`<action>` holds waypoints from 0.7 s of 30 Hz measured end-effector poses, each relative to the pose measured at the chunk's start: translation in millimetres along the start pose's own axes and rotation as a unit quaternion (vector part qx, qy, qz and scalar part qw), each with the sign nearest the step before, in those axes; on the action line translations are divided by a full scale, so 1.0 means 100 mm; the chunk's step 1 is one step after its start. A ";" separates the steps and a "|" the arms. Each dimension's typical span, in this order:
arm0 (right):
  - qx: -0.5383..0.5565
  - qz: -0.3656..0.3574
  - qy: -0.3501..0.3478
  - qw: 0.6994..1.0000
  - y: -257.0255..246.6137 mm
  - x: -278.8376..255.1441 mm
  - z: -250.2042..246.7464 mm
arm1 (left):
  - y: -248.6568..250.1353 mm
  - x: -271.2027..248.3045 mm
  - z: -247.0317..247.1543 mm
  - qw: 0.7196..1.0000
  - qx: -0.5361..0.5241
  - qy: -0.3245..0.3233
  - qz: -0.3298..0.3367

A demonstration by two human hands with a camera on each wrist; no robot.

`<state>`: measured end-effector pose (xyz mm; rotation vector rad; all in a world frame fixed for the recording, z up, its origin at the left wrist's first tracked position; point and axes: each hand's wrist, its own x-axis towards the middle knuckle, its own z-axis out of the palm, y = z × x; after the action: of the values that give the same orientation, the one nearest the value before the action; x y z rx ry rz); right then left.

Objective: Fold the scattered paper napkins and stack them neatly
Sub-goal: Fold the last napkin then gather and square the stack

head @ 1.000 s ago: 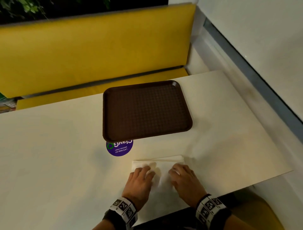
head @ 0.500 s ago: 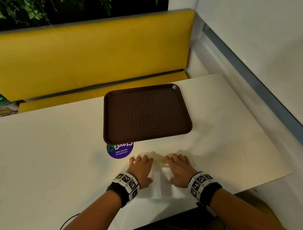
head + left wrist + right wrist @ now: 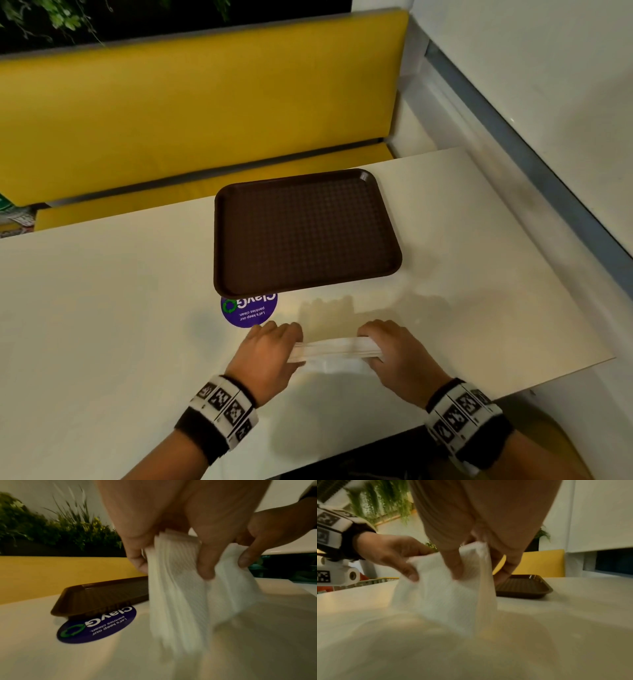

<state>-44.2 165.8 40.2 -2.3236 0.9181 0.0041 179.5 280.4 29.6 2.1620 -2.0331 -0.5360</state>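
Note:
A stack of white folded paper napkins (image 3: 337, 349) stands on edge on the pale table (image 3: 102, 308), just in front of me. My left hand (image 3: 274, 346) pinches its left end, thumb on the near side and fingers behind. My right hand (image 3: 387, 346) pinches the right end the same way. In the left wrist view the napkins (image 3: 180, 595) hang down blurred from my fingers (image 3: 205, 563). Seen from the right wrist, the napkins (image 3: 447, 595) reach down to the tabletop, with the left hand (image 3: 393, 555) at their far end.
A brown plastic tray (image 3: 305, 233) lies beyond the hands, partly over a round purple sticker (image 3: 248, 311). A yellow bench (image 3: 191, 102) runs behind the table. A white wall with a grey rail (image 3: 534, 171) borders the right side. The near table edge (image 3: 445, 421) is close.
The napkins lay flat under both palms before. Now both hands have gripped the stack at its ends and tipped it up on edge.

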 end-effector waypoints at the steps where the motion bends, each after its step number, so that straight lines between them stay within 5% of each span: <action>1: 0.017 -0.003 0.034 0.999 0.02 -0.05 0.04 | -0.02 -0.06 0.03 0.999 -0.016 0.032 0.000; 5: 0.144 0.073 0.131 0.978 0.12 -0.13 0.35 | -0.08 -0.24 0.31 0.979 -0.161 0.099 -0.077; 11: 0.294 0.181 0.185 0.920 0.12 -0.15 0.60 | 0.09 -0.25 0.46 0.893 -0.368 0.118 -0.232; 21: 0.322 0.163 0.212 0.908 0.15 -0.09 0.54 | 0.03 -0.19 0.34 0.901 -0.351 0.170 -0.189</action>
<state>-49.0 193.1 -9.6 -1.5568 1.2784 -0.5961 164.4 304.3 1.8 1.9844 -1.0126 -0.7283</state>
